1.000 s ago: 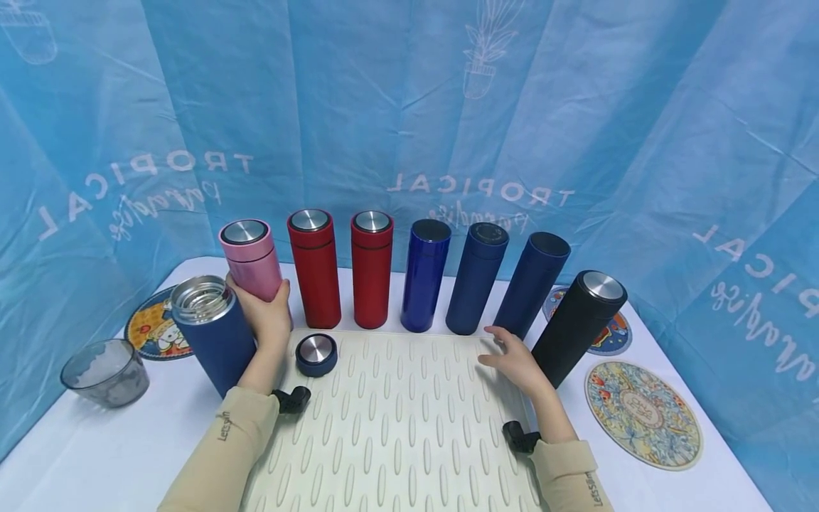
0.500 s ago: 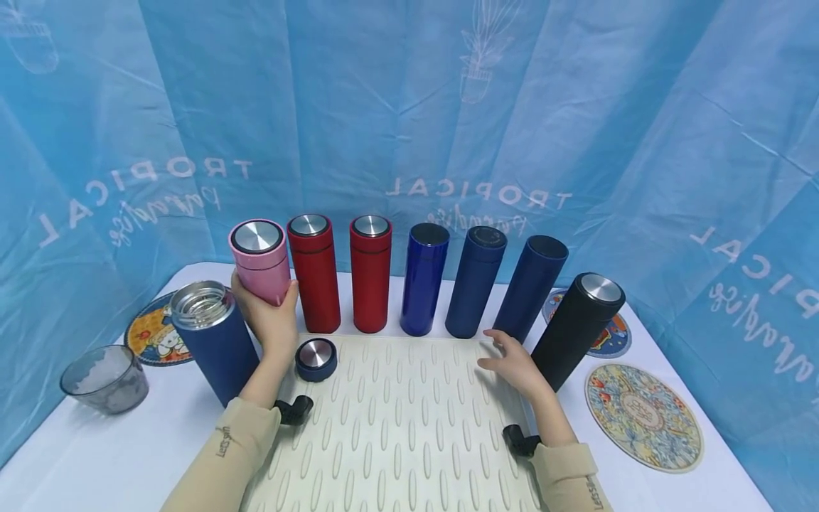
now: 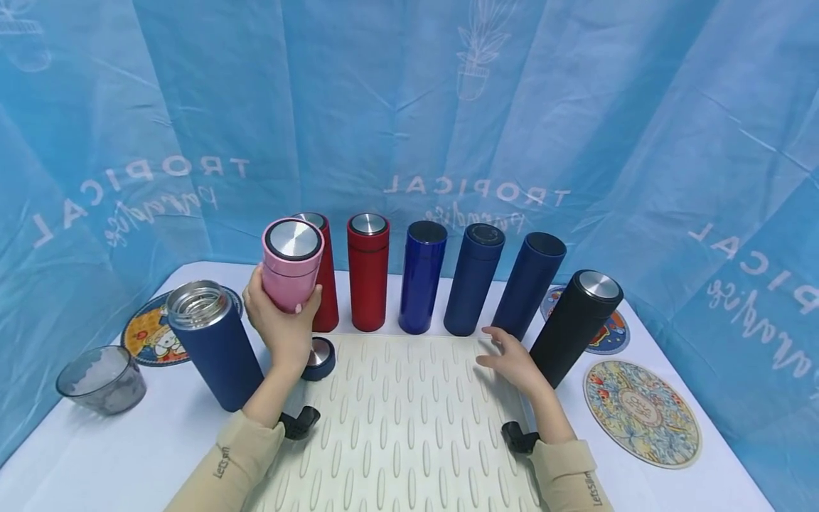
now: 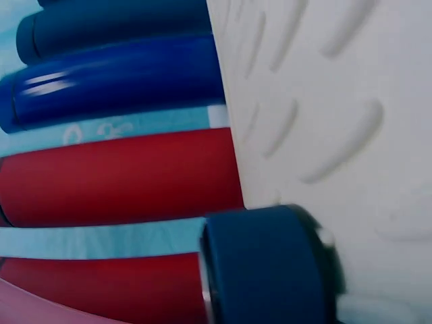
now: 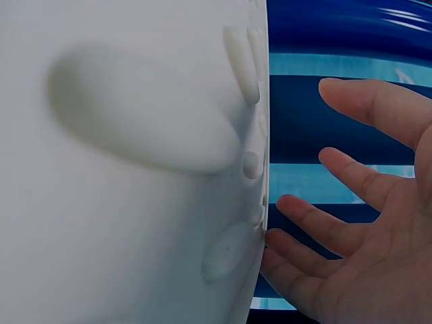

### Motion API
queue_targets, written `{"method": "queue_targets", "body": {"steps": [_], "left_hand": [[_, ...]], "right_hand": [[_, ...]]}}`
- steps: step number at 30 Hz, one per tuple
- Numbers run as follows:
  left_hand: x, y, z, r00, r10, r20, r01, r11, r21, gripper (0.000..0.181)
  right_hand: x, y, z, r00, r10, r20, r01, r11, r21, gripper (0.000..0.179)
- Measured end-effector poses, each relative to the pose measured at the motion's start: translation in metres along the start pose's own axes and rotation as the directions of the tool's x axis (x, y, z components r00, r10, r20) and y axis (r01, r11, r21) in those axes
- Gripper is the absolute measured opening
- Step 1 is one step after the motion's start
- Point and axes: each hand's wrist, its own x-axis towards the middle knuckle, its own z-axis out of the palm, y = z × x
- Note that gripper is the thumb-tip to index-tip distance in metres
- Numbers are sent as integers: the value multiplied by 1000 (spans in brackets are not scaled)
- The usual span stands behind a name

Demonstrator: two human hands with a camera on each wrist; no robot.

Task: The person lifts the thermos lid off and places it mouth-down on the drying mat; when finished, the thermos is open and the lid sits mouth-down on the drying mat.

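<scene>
Okay, on my feed the left hand [image 3: 281, 331] has fingers and thumb wrapped around a glossy pink cylindrical bottle with a silver-topped lid [image 3: 291, 284], held in front of a tall red bottle [image 3: 328, 302] and partly covering it. The pink base is hidden by the hand, so I can't tell whether it touches anything. Beside that wrist stands a matte navy bottle with an exposed steel mouth [image 3: 214, 355]; a round navy lid with a metal top [image 3: 326, 364] sits on the white textured mat [image 3: 397, 427], partly behind the wrist.

Over to the right hand [image 3: 515, 363]: relaxed, fingers spread, at the mat's far right corner. Touching the edge? I can't tell. Just beside it I see a matte black bottle with a silver top [image 3: 572, 327] and a dark navy bottle [image 3: 527, 291]. Between the hands, behind the mat, stand a second red bottle [image 3: 368, 284], a shiny royal-blue bottle [image 3: 421, 284] and another navy bottle [image 3: 472, 288].
</scene>
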Motion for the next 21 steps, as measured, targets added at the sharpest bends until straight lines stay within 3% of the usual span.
{"method": "queue_targets", "body": {"steps": [4, 9, 13, 17, 21], "left_hand": [[-4, 9, -2, 992, 127, 7, -127, 992, -6, 77], [-7, 18, -5, 961, 260, 92, -264, 964, 31, 76], [-8, 21, -6, 921, 358, 152, -373, 925, 79, 75], [-9, 23, -8, 866, 456, 203, -484, 867, 116, 75], [-11, 25, -8, 825, 509, 244, -549, 825, 135, 78]], "right_hand": [[1, 1, 0, 1000, -2, -3, 2, 1000, 1, 61], [-1, 1, 1, 1000, 1, -10, -2, 1000, -2, 60], [0, 1, 1, 1000, 1, -13, -1, 1000, -10, 60], [0, 2, 0, 1000, -7, -15, 7, 1000, -20, 61], [0, 2, 0, 1000, -10, -19, 10, 1000, -21, 61]]}}
